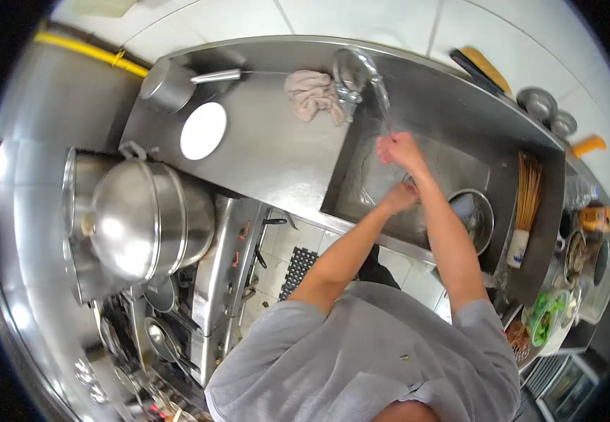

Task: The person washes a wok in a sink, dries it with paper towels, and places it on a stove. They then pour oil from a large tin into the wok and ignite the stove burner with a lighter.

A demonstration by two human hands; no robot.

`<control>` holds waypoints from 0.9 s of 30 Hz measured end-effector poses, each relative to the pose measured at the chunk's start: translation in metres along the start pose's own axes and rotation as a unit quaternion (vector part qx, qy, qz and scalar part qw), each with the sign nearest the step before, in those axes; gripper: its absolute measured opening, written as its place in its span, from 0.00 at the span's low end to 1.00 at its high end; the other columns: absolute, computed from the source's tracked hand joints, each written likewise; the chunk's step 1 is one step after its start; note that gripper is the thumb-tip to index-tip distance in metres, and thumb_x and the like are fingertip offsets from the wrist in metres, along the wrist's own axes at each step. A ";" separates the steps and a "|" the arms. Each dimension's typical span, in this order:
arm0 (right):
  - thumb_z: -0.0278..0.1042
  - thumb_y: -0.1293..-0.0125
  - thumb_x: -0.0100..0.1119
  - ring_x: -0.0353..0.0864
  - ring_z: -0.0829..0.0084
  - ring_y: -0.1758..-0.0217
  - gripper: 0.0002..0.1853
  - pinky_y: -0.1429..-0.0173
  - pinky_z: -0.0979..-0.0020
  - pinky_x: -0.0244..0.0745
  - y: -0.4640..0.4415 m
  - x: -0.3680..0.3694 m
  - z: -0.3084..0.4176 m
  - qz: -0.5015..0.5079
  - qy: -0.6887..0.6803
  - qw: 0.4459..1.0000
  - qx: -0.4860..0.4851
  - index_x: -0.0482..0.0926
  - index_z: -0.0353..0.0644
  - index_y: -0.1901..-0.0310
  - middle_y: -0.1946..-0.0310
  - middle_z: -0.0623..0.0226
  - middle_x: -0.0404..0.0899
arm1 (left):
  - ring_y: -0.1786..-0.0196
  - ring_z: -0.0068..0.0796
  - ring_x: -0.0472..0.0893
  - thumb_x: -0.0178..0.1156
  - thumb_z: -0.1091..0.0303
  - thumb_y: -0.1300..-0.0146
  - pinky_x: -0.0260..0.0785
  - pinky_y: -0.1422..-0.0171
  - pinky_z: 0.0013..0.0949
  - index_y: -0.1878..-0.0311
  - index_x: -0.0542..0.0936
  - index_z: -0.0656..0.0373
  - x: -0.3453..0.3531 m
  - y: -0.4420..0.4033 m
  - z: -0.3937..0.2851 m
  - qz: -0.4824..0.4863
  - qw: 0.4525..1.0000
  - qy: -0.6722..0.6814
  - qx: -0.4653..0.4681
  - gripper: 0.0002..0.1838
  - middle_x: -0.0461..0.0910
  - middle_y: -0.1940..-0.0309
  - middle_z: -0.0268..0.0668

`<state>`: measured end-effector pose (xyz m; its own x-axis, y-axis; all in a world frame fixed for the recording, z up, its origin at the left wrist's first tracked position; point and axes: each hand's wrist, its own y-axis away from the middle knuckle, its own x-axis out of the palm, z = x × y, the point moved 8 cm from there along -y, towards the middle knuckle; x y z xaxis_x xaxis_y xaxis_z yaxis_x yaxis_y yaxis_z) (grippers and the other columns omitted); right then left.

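Over the steel sink (452, 151), my right hand (397, 149) is closed just below the spout of the tap (381, 91), where water seems to run. Whatever its curled fingers hold is hidden. My left hand (402, 197) is lower in the sink, close to my right wrist, with its fingers bent together. A small shiny thing shows by those fingers, too little of it to name. Right of my hands, a round metal bowl (486, 228) sits in the sink, partly behind my right forearm.
A bamboo brush (528, 190) lies along the sink's right side. On the left counter are a cloth (313, 95), a white plate (203, 131) and a saucepan (168, 86). A large lidded pot (139, 218) stands farther left. Small metal bowls (538, 104) line the back right ledge.
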<state>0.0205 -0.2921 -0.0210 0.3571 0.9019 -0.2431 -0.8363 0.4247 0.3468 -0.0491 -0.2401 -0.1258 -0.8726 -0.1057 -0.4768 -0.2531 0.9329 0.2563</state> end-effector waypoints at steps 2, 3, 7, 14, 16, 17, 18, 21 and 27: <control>0.34 0.46 0.60 0.78 0.76 0.74 0.11 0.67 0.75 0.74 -0.028 0.028 0.027 0.055 -0.152 0.986 -0.044 0.81 0.35 0.65 0.74 0.66 0.80 | 0.70 0.38 0.81 0.57 0.65 0.46 0.72 0.65 0.40 0.69 0.81 0.62 -0.082 0.003 0.055 -0.243 0.917 0.286 -0.134 0.10 0.82 0.72 0.43; 0.33 0.45 0.60 0.79 0.77 0.70 0.12 0.65 0.75 0.75 -0.023 0.018 0.051 0.025 -0.037 0.991 -0.123 0.80 0.34 0.62 0.71 0.67 0.81 | 0.72 0.35 0.81 0.58 0.65 0.46 0.71 0.67 0.37 0.68 0.81 0.60 -0.110 0.004 0.055 -0.267 0.895 0.335 -0.127 0.09 0.82 0.73 0.41; 0.31 0.34 0.48 0.79 0.71 0.57 0.15 0.53 0.75 0.74 0.048 -0.031 0.093 -0.086 -0.234 0.958 -0.144 0.71 0.30 0.49 0.61 0.55 0.79 | 0.72 0.32 0.82 0.58 0.68 0.45 0.74 0.69 0.38 0.69 0.82 0.58 -0.201 -0.003 -0.003 -0.450 0.840 0.302 0.018 0.06 0.82 0.74 0.39; 0.37 0.39 0.56 0.75 0.70 0.71 0.14 0.64 0.71 0.70 -0.060 0.036 -0.018 0.044 -0.311 0.947 0.060 0.77 0.32 0.63 0.70 0.60 0.78 | 0.81 0.27 0.80 0.64 0.64 0.59 0.74 0.73 0.33 0.80 0.82 0.63 -0.245 0.039 -0.123 -0.345 0.918 0.176 0.080 0.10 0.81 0.82 0.37; 0.36 0.38 0.55 0.76 0.68 0.65 0.14 0.59 0.70 0.71 -0.080 0.064 0.014 0.152 -0.293 0.940 0.087 0.75 0.31 0.59 0.65 0.58 0.78 | 0.78 0.31 0.79 0.63 0.60 0.56 0.71 0.71 0.35 0.80 0.81 0.59 -0.248 0.092 -0.109 -0.412 0.895 0.109 0.133 0.11 0.80 0.81 0.38; 0.35 0.38 0.54 0.76 0.67 0.62 0.15 0.56 0.70 0.72 -0.090 0.074 0.032 0.210 -0.287 0.930 0.090 0.74 0.30 0.57 0.62 0.57 0.78 | 0.76 0.34 0.78 0.62 0.58 0.55 0.70 0.70 0.36 0.80 0.80 0.57 -0.251 0.126 -0.100 -0.446 0.878 0.072 0.157 0.12 0.79 0.81 0.39; 0.34 0.38 0.53 0.77 0.66 0.59 0.15 0.53 0.69 0.72 -0.104 0.074 0.055 0.265 -0.303 0.912 0.084 0.74 0.29 0.56 0.60 0.56 0.78 | 0.75 0.36 0.78 0.62 0.56 0.53 0.68 0.69 0.38 0.80 0.80 0.55 -0.252 0.166 -0.090 -0.479 0.859 0.033 0.179 0.13 0.78 0.81 0.39; 0.36 0.35 0.48 0.62 0.62 0.35 0.26 0.33 0.62 0.59 -0.103 0.038 0.118 0.160 -0.571 0.796 0.117 0.60 0.27 0.40 0.37 0.51 0.59 | 0.82 0.32 0.74 0.56 0.58 0.45 0.66 0.72 0.35 0.83 0.76 0.59 -0.222 0.311 -0.029 -0.413 0.902 0.128 0.008 0.17 0.75 0.86 0.36; 0.38 0.37 0.50 0.71 0.67 0.49 0.20 0.43 0.67 0.65 -0.089 -0.003 -0.009 -0.034 -0.225 0.974 0.006 0.67 0.39 0.45 0.51 0.57 0.71 | 0.71 0.19 0.74 0.58 0.60 0.41 0.67 0.68 0.27 0.58 0.77 0.55 -0.011 0.617 0.179 -0.496 0.701 0.492 -0.141 0.11 0.79 0.70 0.28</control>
<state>0.0902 -0.3331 -0.0593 0.5592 0.8145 0.1547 -0.8007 0.4823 0.3552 -0.1209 0.3982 -0.1131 -0.0385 -0.9706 0.2376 -0.8913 0.1409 0.4309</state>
